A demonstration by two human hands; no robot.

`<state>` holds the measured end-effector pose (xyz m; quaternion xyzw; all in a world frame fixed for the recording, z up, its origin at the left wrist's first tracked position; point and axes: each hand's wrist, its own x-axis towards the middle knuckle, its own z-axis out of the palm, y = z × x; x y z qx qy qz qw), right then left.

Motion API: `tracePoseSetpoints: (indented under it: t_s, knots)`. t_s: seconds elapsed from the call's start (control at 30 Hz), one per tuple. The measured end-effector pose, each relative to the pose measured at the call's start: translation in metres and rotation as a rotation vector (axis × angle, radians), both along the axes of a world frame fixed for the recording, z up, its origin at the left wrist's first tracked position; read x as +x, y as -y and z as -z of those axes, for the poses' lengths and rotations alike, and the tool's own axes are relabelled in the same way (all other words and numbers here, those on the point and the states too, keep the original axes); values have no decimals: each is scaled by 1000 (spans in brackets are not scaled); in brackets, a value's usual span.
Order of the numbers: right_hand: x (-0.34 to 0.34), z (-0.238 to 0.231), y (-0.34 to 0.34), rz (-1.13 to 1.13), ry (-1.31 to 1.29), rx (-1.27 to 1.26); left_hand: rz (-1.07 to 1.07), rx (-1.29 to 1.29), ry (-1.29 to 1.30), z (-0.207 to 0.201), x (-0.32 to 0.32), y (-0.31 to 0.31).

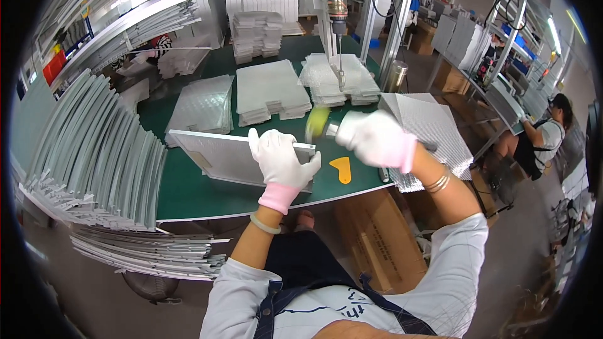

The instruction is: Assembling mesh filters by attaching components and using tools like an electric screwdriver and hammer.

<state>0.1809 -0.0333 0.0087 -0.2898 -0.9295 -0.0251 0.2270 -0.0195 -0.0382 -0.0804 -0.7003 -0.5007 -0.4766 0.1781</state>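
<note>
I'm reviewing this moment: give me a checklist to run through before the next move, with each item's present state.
1. Left hand gripping the framed panel near its right end: ok.
2. Right hand closed on the yellow-headed mallet: ok.
3. Mallet head apart from the panel: cannot tell; it is blurred, close to the panel's right end.
4. Panel lying flat on the green table: not ok; it is tilted up.
5. Yellow scraper free of both hands: ok, on the table.
6. Hanging power driver clear of both hands: ok.
</note>
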Motion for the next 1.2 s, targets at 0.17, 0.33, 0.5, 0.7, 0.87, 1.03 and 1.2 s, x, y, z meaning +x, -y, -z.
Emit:
tracePoseSetpoints:
  t_s: [0.17, 0.33, 0.5, 0.7, 0.87, 1.03, 1.2]
  knots:
    - [-1, -23, -5, 139, -319, -212, 5, -44, 20, -1, 0, 0]
    - [-12, -8, -8, 382, 238, -220, 3, -71, -2, -4, 0, -1]
    - [-22, -10, 13, 398, 376, -213, 51, 12, 46, 1, -4, -2]
    - [26, 69, -22, 461, -462, -498, 28, -50, 23, 1, -1, 0]
    - [25, 195, -67, 828, -335, -553, 40, -6, 40, 0, 1, -2]
    - [11, 241, -79, 1061, 241, -390, 49, -27, 36, 3, 4, -3]
    - [17, 123, -83, 805, -84, -20, 17, -77, 36, -1, -1, -2]
